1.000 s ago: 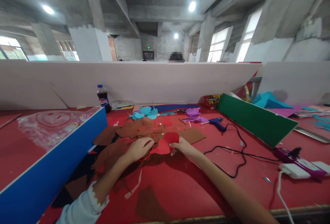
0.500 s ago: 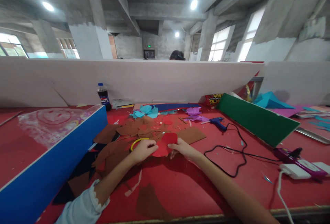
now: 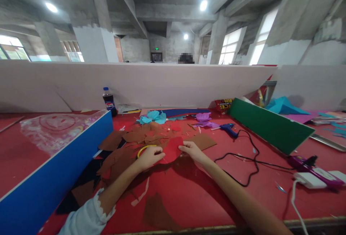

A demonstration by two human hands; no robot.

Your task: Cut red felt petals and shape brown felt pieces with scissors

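Observation:
A piece of red paper, rounded at its top edge, is held up between my hands over the red table. My left hand pinches its left edge, thumb against fingers. On the other side, my right hand grips the right edge between thumb and fingertips. Just behind the left hand shows a yellow curved handle, mostly covered. Brown paper scraps lie around and beneath the hands, and a brown sheet sits behind the right hand.
A blue board stands at left, a green board at right. Behind are a cola bottle, blue paper flower, purple paper and glue gun. Its black cord runs to a purple power strip.
My right hand has shifted its grip slightly along the right edge, its fingers now more closed together. The red paper has turned a little. The left hand stays almost still.

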